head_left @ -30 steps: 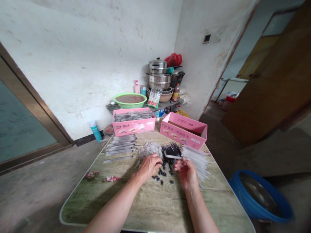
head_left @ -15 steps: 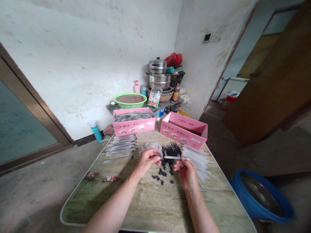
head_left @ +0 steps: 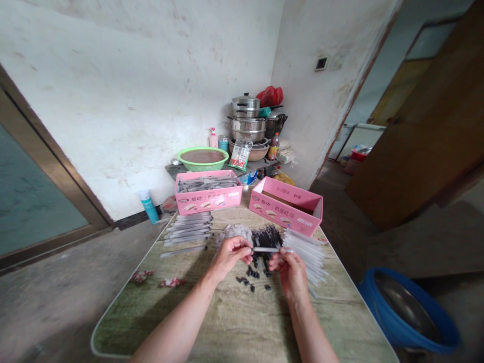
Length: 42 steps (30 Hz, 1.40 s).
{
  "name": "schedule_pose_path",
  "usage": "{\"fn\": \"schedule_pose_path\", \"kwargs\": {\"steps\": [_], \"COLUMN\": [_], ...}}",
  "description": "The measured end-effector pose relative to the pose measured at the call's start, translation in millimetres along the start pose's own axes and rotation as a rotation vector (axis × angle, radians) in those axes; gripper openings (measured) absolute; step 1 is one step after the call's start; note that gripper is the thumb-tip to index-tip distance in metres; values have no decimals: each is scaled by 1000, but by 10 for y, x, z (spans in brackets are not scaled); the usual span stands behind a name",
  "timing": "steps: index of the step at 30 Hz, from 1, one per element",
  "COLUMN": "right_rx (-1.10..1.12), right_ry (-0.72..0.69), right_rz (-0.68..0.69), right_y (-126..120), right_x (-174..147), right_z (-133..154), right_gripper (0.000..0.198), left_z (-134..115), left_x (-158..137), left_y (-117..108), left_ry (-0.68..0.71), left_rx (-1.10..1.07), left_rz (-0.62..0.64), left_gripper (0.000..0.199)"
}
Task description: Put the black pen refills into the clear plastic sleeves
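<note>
Between my hands a whitish pen barrel (head_left: 265, 249) lies level above the table. My right hand (head_left: 290, 267) pinches its right end. The fingers of my left hand (head_left: 232, 253) close at its left end, where a small dark bit shows; its kind is too small to tell. Behind the barrel is a pile of thin black-tipped pieces like pen refills (head_left: 266, 234), flanked by small whitish pieces (head_left: 236, 232) and a stack of clear barrels (head_left: 305, 249). Several small black caps (head_left: 252, 273) lie loose in front. Rows of pens with dark ends (head_left: 189, 229) lie at the left.
A pink box (head_left: 207, 200) full of pens stands at the table's far left, another pink box (head_left: 285, 214) at the far right. Beyond are a green basin (head_left: 203, 164) and stacked pots (head_left: 247, 123). A blue tub (head_left: 412, 312) stands on the floor at right.
My left fingers and the barrel's left end have come together, closing the small gap between them. The right hand keeps its pinch. The view has tilted slightly.
</note>
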State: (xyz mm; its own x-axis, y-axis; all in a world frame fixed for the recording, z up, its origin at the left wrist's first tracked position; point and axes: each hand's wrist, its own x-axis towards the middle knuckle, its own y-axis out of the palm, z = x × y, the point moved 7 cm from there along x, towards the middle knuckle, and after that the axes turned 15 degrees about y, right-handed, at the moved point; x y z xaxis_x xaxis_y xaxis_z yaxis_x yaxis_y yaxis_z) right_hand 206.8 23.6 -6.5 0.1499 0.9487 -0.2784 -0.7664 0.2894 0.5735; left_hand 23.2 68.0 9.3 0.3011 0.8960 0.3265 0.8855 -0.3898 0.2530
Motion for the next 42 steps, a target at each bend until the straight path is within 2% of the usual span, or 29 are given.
{"fn": "schedule_pose_path", "kwargs": {"steps": [32, 42], "right_rx": [-24, -36], "right_ry": [-3, -16], "right_rz": [-4, -7], "right_y": [64, 54], "right_x": [-41, -44], "right_z": [16, 21], "right_gripper": [23, 23], "left_z": [45, 80], "left_x": [-2, -31], "left_y": [-12, -35], "left_ry": [14, -67], "left_rx": [6, 83], "left_rz": [11, 1], "left_gripper": [31, 44]}}
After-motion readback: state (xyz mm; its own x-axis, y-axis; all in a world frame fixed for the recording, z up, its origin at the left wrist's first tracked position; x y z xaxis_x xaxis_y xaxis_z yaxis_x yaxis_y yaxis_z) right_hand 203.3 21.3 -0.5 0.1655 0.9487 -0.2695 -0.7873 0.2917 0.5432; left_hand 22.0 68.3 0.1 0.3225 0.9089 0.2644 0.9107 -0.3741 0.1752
